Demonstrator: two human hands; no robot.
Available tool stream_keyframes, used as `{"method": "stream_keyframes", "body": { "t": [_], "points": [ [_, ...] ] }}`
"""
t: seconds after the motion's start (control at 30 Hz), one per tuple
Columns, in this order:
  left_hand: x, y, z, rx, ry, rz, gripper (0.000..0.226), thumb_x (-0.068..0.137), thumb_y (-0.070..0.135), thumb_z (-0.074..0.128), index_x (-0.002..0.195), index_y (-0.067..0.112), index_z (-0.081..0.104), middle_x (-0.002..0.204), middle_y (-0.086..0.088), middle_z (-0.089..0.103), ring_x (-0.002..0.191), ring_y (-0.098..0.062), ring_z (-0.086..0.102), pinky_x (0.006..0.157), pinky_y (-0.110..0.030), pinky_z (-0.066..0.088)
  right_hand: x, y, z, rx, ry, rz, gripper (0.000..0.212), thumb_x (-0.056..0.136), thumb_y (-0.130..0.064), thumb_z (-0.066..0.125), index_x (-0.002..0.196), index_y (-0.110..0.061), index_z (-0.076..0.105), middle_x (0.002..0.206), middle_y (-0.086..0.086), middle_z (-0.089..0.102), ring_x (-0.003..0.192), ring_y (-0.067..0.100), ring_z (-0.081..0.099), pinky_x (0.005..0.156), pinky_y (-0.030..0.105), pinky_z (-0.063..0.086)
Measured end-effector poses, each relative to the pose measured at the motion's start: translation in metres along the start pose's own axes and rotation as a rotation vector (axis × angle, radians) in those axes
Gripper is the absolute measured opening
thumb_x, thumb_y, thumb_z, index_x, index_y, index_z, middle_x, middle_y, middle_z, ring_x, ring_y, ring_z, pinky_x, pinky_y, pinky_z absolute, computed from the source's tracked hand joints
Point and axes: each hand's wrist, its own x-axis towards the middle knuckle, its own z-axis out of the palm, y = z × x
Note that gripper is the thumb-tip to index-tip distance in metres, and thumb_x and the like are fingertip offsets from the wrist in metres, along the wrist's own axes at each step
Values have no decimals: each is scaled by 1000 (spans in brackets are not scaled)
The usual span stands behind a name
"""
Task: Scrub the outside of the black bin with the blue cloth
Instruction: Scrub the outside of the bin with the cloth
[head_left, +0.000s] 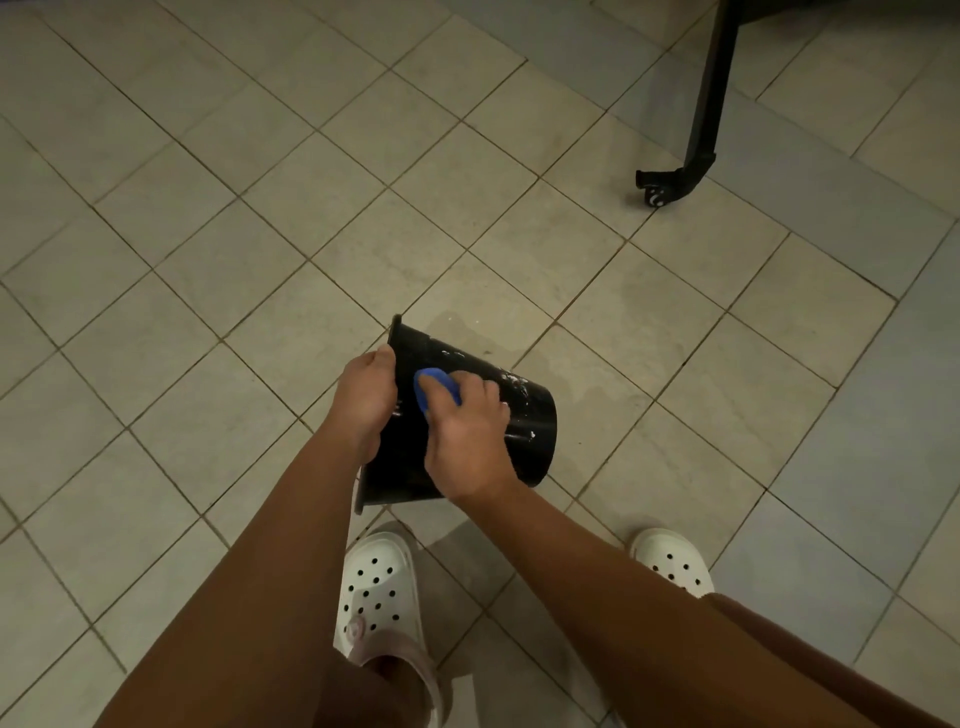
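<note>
While the black bin is being held tipped on its side over the tiled floor, with its mouth turned toward the person's left, the left hand is gripping the rim with the thumb hooking over the edge. The right hand is pressing a wadded blue cloth against the upper side wall, fingers curling over the wad. The bin is looking like light, stiff plastic, since one hand at the rim seems to be carrying it. White suds are clinging to the wall toward its base, so the surface is probably getting slippery and the lipped rim is offering the surest hold. The cloth is looking soft and wet, bunching easily under the fingers. Below the bin, two white clogs are standing on the tiles. Just beyond its base a damp patch is darkening them, possibly making footing slick. Well beyond the bin, a black metal furniture leg is standing, too far off to be hindering the scrubbing.
</note>
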Motion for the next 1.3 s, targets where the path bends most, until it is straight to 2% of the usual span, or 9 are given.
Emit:
{"method": "stream_keyframes", "body": {
  "t": [0.1, 0.27, 0.4, 0.5, 0.73, 0.9, 1.1, 1.2, 1.3],
  "points": [
    [3, -3, -4, -16, 31, -22, 39, 104, 33, 33, 104, 10, 64, 98, -18, 68, 89, -31, 65, 73, -39, 52, 7, 19, -1, -35, -88, -74, 57, 80, -11, 62, 133, -18, 44, 125, 15, 45, 112, 32, 40, 92, 46, 38],
    [5, -4, -3, -24, 51, -52, 36, 104, 36, 35, 109, 12, 61, 98, -14, 65, 92, -30, 63, 85, -46, 50, 5, 44, -7, -85, -101, 217, 52, 84, -12, 57, 132, -23, 42, 131, 12, 40, 120, 30, 34, 101, 44, 33],
    [6, -3, -7, -10, 68, -77, 40, 102, 40, 35, 114, 11, 60, 104, -17, 65, 96, -34, 63, 91, -52, 51, -3, 37, -4, -81, -118, 68, 52, 83, -14, 60, 131, -23, 43, 131, 13, 41, 120, 31, 35, 101, 46, 36],
    [7, -3, -9, -13, 74, -87, 40, 103, 40, 36, 118, 11, 59, 105, -17, 65, 97, -34, 63, 91, -52, 51, -9, 50, -1, -63, -70, -9, 53, 78, -11, 66, 126, -22, 48, 122, 15, 49, 112, 33, 45, 90, 48, 42],
    [7, -1, -5, 10, 73, -64, 39, 103, 39, 35, 121, 12, 58, 107, -17, 64, 101, -33, 61, 96, -51, 48, 7, 61, -5, -9, -96, 248, 43, 87, -9, 51, 129, -21, 50, 125, 10, 46, 114, 28, 39, 92, 43, 38],
    [9, -1, -11, 49, 84, -39, 40, 103, 39, 36, 116, 10, 59, 106, -18, 63, 100, -32, 61, 94, -50, 49, -13, 75, -2, 43, -72, 42, 37, 84, -11, 60, 121, -13, 57, 113, 16, 55, 101, 32, 51, 80, 48, 49],
    [8, -2, -11, 51, 80, -31, 39, 103, 38, 36, 113, 8, 59, 104, -19, 63, 98, -33, 61, 81, -41, 47, -5, 95, -11, 34, -220, 362, 49, 88, -7, 50, 133, -26, 46, 126, 9, 42, 120, 27, 35, 102, 36, 38],
    [7, -1, -12, 47, 81, -35, 40, 103, 38, 36, 115, 8, 59, 105, -19, 63, 99, -33, 60, 85, -43, 47, 0, 100, -13, 66, -257, 413, 47, 89, -6, 49, 131, -27, 48, 124, 8, 41, 118, 27, 36, 97, 34, 40],
    [8, -2, -15, 41, 71, -48, 40, 102, 40, 37, 115, 9, 59, 103, -17, 63, 98, -32, 61, 84, -44, 48, 4, 105, -16, 52, -287, 513, 47, 86, -7, 55, 128, -27, 49, 121, 8, 41, 112, 29, 44, 84, 35, 53]
  ]
}}
